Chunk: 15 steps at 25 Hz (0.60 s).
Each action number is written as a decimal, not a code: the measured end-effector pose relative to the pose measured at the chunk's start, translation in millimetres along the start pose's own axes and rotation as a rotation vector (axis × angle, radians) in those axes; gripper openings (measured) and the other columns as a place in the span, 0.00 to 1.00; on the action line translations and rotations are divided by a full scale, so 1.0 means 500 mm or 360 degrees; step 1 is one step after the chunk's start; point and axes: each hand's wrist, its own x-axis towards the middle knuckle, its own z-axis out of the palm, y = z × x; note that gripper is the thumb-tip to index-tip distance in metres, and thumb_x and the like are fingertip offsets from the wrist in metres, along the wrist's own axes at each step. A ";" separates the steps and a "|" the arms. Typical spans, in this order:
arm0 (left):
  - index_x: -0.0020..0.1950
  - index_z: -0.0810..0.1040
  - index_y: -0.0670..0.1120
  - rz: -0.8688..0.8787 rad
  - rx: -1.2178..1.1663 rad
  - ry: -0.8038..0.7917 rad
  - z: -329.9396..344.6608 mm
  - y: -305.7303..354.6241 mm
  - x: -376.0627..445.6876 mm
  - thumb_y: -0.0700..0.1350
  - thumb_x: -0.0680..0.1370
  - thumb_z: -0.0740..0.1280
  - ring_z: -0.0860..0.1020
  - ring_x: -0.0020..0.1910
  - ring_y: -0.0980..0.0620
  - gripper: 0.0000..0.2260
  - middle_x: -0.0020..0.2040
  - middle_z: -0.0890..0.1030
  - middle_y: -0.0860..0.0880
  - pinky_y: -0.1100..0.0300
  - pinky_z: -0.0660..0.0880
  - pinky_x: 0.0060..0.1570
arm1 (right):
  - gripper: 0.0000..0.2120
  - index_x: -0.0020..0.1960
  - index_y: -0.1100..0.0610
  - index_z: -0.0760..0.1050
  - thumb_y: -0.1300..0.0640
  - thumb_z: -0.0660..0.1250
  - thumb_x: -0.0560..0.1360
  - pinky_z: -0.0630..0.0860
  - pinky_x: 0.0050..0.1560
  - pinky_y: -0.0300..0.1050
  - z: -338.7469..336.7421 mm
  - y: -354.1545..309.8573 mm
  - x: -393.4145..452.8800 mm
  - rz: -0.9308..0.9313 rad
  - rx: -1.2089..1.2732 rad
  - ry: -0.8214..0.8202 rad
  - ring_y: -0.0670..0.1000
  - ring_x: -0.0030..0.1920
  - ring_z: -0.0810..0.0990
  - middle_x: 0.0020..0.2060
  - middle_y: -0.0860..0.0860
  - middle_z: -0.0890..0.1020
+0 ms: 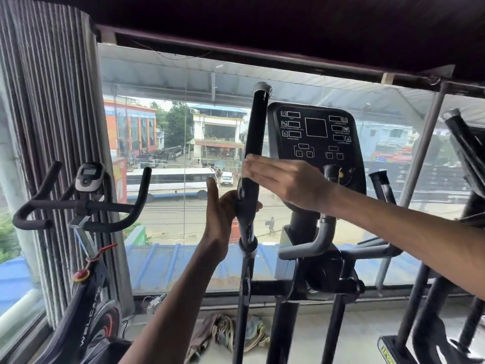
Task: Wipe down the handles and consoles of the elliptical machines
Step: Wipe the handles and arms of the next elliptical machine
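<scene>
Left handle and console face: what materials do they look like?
Left handle: glossy black, probably painted metal or hard plastic, with sheen along the shaft and a shiny silver cap. Console face: smooth black plastic or membrane overlay, judging by flat printed white outlines and soft reflections.

The left hand wraps the tall black elliptical handle; the right hand, fingers straight, seems to touch it beside the black console.

The elliptical's upright handle is glossy black with a silver cap; its console is black with white outlined markings. At left, a curtain shows grey and white vertical stripes. The near-left exercise bike is black with red accents and a red-and-yellow knob.
</scene>
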 end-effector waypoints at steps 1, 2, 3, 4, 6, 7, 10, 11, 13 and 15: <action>0.60 0.77 0.31 -0.0002 -0.0006 0.0003 0.000 0.000 -0.001 0.71 0.77 0.40 0.81 0.53 0.39 0.47 0.51 0.83 0.33 0.41 0.70 0.64 | 0.16 0.65 0.66 0.77 0.73 0.61 0.80 0.76 0.65 0.48 0.007 -0.012 0.003 0.0052 0.0008 0.0008 0.57 0.67 0.77 0.64 0.59 0.80; 0.61 0.76 0.32 -0.0004 -0.0022 0.0002 -0.001 0.001 -0.001 0.72 0.76 0.41 0.81 0.55 0.39 0.47 0.53 0.83 0.34 0.41 0.70 0.66 | 0.15 0.66 0.67 0.76 0.73 0.60 0.81 0.75 0.66 0.48 0.015 -0.031 -0.001 0.0056 0.0004 0.0020 0.57 0.68 0.76 0.64 0.60 0.79; 0.62 0.77 0.34 0.0000 -0.0039 -0.0007 -0.001 0.002 -0.001 0.72 0.76 0.42 0.80 0.58 0.40 0.46 0.55 0.82 0.35 0.40 0.69 0.67 | 0.15 0.66 0.67 0.76 0.72 0.61 0.81 0.75 0.66 0.47 0.020 -0.053 -0.011 0.0021 -0.0002 0.0027 0.57 0.69 0.75 0.65 0.60 0.78; 0.63 0.77 0.35 0.0008 -0.0032 -0.0004 0.000 0.003 -0.001 0.72 0.75 0.43 0.79 0.60 0.40 0.45 0.57 0.82 0.35 0.40 0.68 0.68 | 0.15 0.66 0.67 0.76 0.72 0.63 0.80 0.76 0.65 0.47 0.020 -0.074 -0.025 -0.0030 -0.0010 0.0028 0.57 0.69 0.74 0.66 0.59 0.78; 0.61 0.78 0.34 0.0023 0.0023 0.0039 0.007 0.005 -0.002 0.72 0.75 0.42 0.80 0.58 0.39 0.46 0.56 0.81 0.34 0.40 0.70 0.66 | 0.16 0.66 0.67 0.76 0.71 0.66 0.79 0.76 0.63 0.46 0.015 -0.089 -0.052 -0.0033 -0.0035 0.0070 0.57 0.70 0.74 0.66 0.59 0.78; 0.60 0.77 0.33 0.0031 0.0059 0.0070 0.011 0.006 -0.001 0.72 0.76 0.42 0.81 0.55 0.40 0.46 0.54 0.81 0.33 0.42 0.72 0.62 | 0.16 0.66 0.67 0.76 0.71 0.66 0.78 0.77 0.63 0.46 0.013 -0.084 -0.058 0.0055 -0.0025 0.0117 0.57 0.70 0.74 0.66 0.59 0.78; 0.54 0.81 0.36 0.0052 0.0207 0.0111 0.029 0.022 -0.001 0.69 0.79 0.38 0.83 0.48 0.40 0.44 0.46 0.84 0.35 0.47 0.75 0.53 | 0.16 0.66 0.67 0.76 0.73 0.60 0.80 0.79 0.61 0.48 0.028 -0.086 -0.047 0.0569 0.0104 0.0291 0.57 0.69 0.74 0.67 0.60 0.77; 0.52 0.81 0.36 0.0035 0.0265 0.0119 0.031 0.028 0.003 0.69 0.79 0.37 0.83 0.48 0.39 0.45 0.44 0.83 0.34 0.46 0.76 0.53 | 0.16 0.66 0.67 0.76 0.73 0.59 0.81 0.79 0.60 0.49 0.036 -0.105 -0.036 0.0673 0.0165 0.0339 0.57 0.69 0.74 0.67 0.60 0.76; 0.51 0.81 0.33 -0.0055 0.0359 0.0161 0.031 0.043 0.015 0.71 0.78 0.36 0.81 0.49 0.35 0.48 0.45 0.82 0.31 0.46 0.77 0.53 | 0.16 0.65 0.67 0.76 0.73 0.61 0.80 0.78 0.62 0.49 0.048 -0.144 -0.035 0.0652 0.0186 0.0411 0.57 0.69 0.74 0.66 0.60 0.77; 0.53 0.80 0.31 -0.0197 0.0411 0.0250 0.037 0.056 0.031 0.73 0.76 0.35 0.82 0.46 0.34 0.51 0.44 0.82 0.30 0.50 0.77 0.49 | 0.16 0.65 0.66 0.77 0.73 0.64 0.78 0.77 0.63 0.48 0.051 -0.153 -0.063 0.0566 0.0128 0.0433 0.56 0.69 0.75 0.66 0.60 0.77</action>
